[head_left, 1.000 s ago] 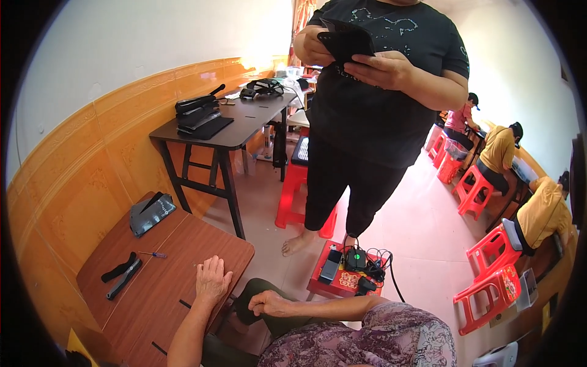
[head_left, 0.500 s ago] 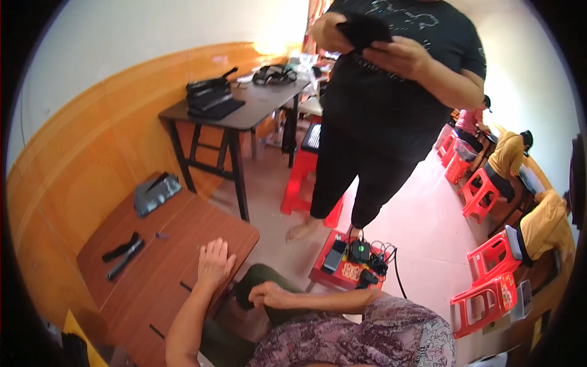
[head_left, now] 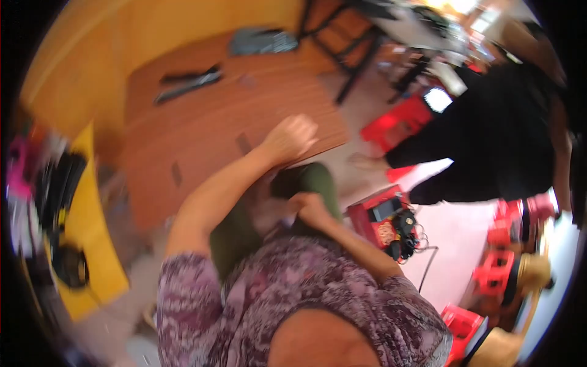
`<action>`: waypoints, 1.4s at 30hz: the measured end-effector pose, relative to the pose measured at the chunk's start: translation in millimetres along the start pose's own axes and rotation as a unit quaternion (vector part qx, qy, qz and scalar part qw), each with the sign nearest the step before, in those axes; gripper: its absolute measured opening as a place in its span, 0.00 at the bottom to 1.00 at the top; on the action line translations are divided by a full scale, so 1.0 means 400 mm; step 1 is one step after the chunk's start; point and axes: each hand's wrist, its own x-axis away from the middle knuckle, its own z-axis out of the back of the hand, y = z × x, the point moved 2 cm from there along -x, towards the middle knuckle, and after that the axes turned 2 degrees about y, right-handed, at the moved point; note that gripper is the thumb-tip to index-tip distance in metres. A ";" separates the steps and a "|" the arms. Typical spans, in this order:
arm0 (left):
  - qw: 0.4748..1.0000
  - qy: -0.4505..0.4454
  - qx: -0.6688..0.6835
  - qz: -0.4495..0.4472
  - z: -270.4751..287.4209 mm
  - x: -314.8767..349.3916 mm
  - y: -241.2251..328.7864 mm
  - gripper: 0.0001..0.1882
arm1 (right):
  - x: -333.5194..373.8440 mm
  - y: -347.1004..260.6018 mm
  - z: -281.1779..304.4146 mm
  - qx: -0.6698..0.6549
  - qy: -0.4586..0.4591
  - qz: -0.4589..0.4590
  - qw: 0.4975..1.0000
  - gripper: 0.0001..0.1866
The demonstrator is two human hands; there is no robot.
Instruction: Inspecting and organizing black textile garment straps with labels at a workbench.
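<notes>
While your left hand (head_left: pixel 290 137) lies flat on the tabletop (head_left: pixel 272 92), right hand (head_left: pixel 310 210) curls, contents unclear; dark V-shaped item (head_left: pixel 211 76), upper left: probably light, best held at joined end.

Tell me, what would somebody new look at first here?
Perhaps the patterned purple shirt at the bottom middle. Next might come the bright yellow panel on the left side and the red stand holding dark devices, right of centre. The left hand rests on the brown table, above the middle.
</notes>
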 end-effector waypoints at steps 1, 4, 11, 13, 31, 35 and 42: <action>0.998 -0.037 -0.019 -0.057 -0.010 -0.010 0.000 0.10 | 0.003 0.042 -0.003 0.016 -0.013 -0.021 1.000 0.09; 0.997 -0.075 -0.001 -0.008 0.004 0.006 0.042 0.07 | 0.013 0.039 0.010 0.105 0.005 -0.006 0.994 0.07; 0.977 0.059 -0.071 0.190 0.462 0.152 0.062 0.13 | 0.022 0.011 0.008 0.068 -0.005 0.027 0.997 0.08; 0.925 0.048 -0.170 0.336 0.540 0.251 -0.002 0.08 | 0.028 -0.004 0.015 0.018 -0.007 -0.002 1.000 0.07; 0.869 -0.128 -0.206 0.431 0.513 0.339 -0.461 0.23 | -0.341 -0.292 0.215 0.021 0.179 0.142 0.973 0.06; 0.910 -0.120 -0.204 0.340 0.431 0.279 -0.491 0.23 | -0.540 -0.301 0.204 0.144 0.213 0.173 0.951 0.10; 0.909 -0.185 -0.173 0.332 0.305 0.212 -0.568 0.26 | -0.738 -0.309 0.095 0.279 0.176 0.153 0.932 0.17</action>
